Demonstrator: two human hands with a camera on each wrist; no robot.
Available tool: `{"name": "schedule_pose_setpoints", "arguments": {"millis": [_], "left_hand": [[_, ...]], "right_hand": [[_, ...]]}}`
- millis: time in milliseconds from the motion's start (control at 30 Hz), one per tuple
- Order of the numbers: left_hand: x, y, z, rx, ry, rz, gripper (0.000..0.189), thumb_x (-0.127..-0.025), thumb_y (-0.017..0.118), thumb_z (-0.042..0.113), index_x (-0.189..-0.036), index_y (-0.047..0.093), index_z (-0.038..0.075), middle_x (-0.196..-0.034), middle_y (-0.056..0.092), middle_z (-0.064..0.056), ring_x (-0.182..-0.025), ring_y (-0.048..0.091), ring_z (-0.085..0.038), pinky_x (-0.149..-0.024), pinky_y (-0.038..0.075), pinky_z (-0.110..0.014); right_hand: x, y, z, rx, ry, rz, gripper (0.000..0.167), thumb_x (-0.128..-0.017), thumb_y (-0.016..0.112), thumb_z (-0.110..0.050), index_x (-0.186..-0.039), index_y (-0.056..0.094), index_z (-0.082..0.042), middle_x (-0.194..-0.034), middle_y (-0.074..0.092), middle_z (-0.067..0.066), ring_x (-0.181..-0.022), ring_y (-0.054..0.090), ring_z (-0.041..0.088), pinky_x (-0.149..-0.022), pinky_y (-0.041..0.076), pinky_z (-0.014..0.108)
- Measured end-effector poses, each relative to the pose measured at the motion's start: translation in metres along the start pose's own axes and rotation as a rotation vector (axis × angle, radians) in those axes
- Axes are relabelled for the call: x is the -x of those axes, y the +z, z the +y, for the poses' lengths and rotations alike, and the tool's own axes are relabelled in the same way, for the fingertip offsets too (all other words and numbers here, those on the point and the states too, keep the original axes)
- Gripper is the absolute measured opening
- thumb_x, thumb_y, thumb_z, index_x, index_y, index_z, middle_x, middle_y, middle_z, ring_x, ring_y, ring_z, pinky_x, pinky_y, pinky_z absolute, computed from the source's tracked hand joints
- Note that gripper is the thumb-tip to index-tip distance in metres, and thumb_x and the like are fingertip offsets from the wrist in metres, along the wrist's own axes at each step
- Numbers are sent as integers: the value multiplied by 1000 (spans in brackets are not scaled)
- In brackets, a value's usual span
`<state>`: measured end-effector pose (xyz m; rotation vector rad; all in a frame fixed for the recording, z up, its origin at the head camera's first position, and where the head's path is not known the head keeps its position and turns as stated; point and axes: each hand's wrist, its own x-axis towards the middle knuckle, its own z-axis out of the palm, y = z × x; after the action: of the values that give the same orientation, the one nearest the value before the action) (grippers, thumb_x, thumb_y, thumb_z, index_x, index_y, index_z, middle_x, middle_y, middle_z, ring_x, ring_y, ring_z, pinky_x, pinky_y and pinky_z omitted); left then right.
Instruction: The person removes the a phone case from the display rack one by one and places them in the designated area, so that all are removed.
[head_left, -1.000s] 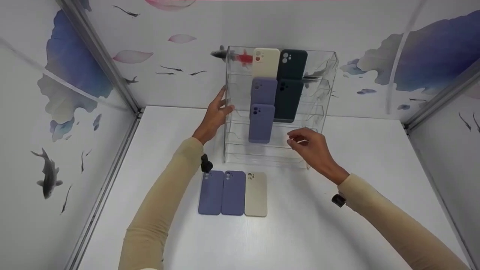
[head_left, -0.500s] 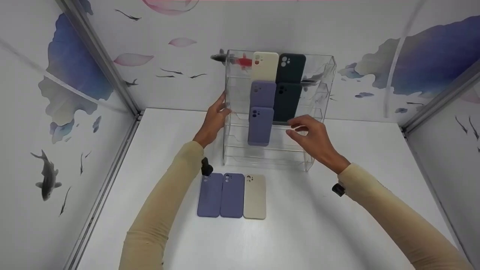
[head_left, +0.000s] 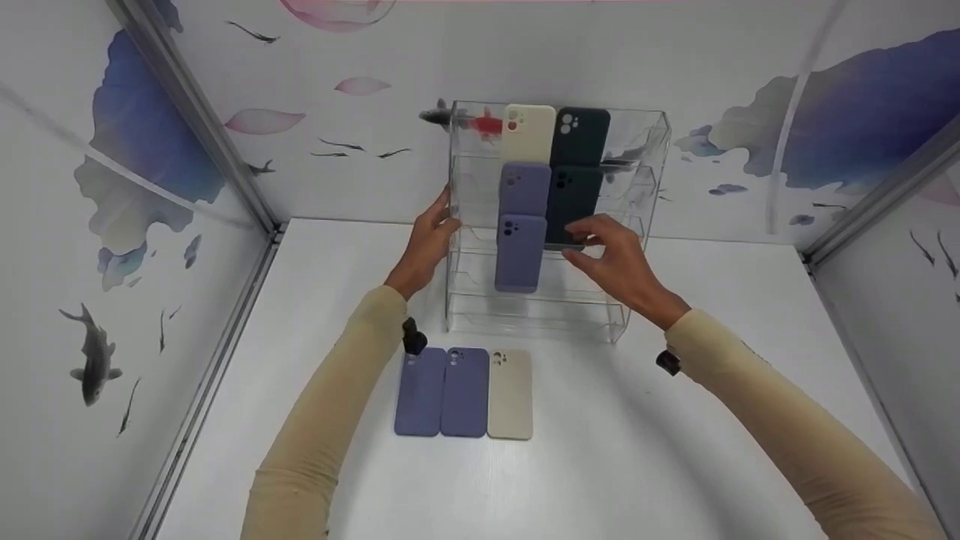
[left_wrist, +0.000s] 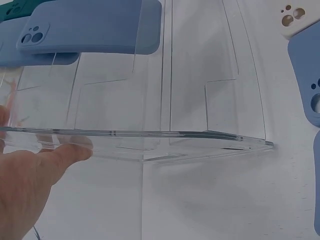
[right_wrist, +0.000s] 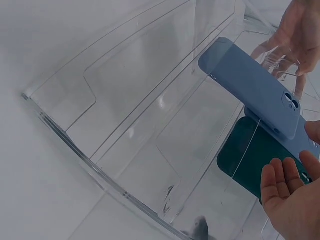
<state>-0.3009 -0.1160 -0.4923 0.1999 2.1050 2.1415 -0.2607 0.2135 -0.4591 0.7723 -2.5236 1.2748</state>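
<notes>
In the head view my left hand (head_left: 429, 244) rests against the left side of a clear acrylic tiered rack (head_left: 466, 296), index finger extended along it. My right hand (head_left: 613, 259) is in front of the rack, fingers loosely bent with a gap to the thumb, at the bottom end of a dark green phone case (head_left: 574, 199). Another dark green phone case (head_left: 581, 139) stands on the tier above. Beside them are a cream phone case (head_left: 528, 139), a purple phone case (head_left: 525, 189) and a lower purple phone case (head_left: 520, 255). The right wrist view shows the right hand's fingertips overlapping the green case.
On the white table (head_left: 570, 480) before the rack lie two purple phone cases (head_left: 418, 394) and a cream phone case (head_left: 510, 397), side by side. Printed white panels (head_left: 360, 150) enclose the table at the back and sides.
My right hand has moved up and left, from below the lower dark green phone case to its bottom end. My left hand stays at the rack's side.
</notes>
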Motion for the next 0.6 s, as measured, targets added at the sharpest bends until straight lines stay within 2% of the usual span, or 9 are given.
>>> {"name": "schedule_pose_setpoints", "arguments": {"millis": [367, 600], "left_hand": [[2, -3, 0, 13, -13, -24, 71, -117, 49, 24, -179, 15, 26, -180, 25, -18, -165, 29, -36, -128, 32, -63], [1, -4, 2, -9, -26, -23, 71, -117, 50, 24, -179, 15, 26, -181, 25, -16, -165, 29, -35, -127, 34, -63]], "right_hand": [[-11, 8, 2, -14, 4, -22, 38, -100, 81, 0, -136, 72, 4, -130, 68, 23, -118, 68, 37, -104, 57, 53], [-18, 13, 2, -47, 39, -49, 41, -100, 81, -2, -139, 71, 4, -133, 67, 23, -121, 68, 37, -105, 57, 51]]}}
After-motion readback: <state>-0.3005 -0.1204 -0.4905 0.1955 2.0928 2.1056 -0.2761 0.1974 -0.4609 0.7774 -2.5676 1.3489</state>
